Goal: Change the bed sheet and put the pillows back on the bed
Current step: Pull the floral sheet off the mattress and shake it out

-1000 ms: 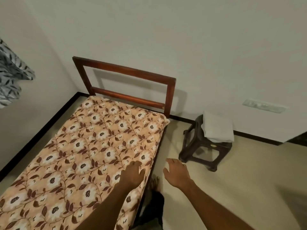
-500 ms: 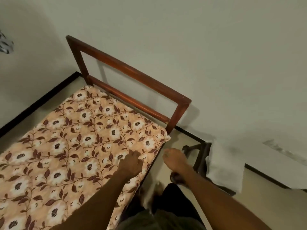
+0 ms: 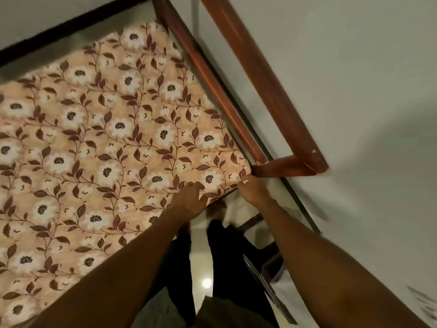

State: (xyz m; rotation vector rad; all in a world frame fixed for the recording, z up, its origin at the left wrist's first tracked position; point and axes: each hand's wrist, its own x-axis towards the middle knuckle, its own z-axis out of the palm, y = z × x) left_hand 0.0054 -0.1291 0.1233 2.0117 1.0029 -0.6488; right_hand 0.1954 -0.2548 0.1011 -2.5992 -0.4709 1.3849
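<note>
Down by the person's body, two legs in dark trousers (image 3: pixel 227 256) stand on a pale glossy floor (image 3: pixel 201 261). A small spot of light is reflected on it between them. A bare foot (image 3: pixel 216 208) shows just below and between the two hands. Under the right forearm lie the bars of a dark frame (image 3: pixel 269 250), too blurred to name more closely.

Both bare forearms reach forward and upward from the lower edge of the view, and the hands are close together at the near corner of the bed. The left hand (image 3: pixel 189 200) lies on the bed sheet (image 3: pixel 106 138) at its near edge. Its fingers rest on top of the cloth and the thumb sits down at the edge. Whether it pinches the cloth I cannot tell, because the picture is smeared. The right hand (image 3: pixel 254 189) is just beside it, on the side of the headboard, with its fingertips at the very corner of the sheet. Its grip is not clear either.

The sheet is peach coloured, with white flowers and brown leaves on trailing stems. It spreads away to the left of the left hand and beyond it, lying flat over the whole bed that is in view.

Just beyond the right hand stands the corner post of a reddish brown wooden headboard (image 3: pixel 262 74), whose two rails run away up the picture. Behind it is a plain pale wall (image 3: pixel 354 91). Far to the left of the hands, a black skirting (image 3: pixel 59 27) runs along the foot of another wall.
</note>
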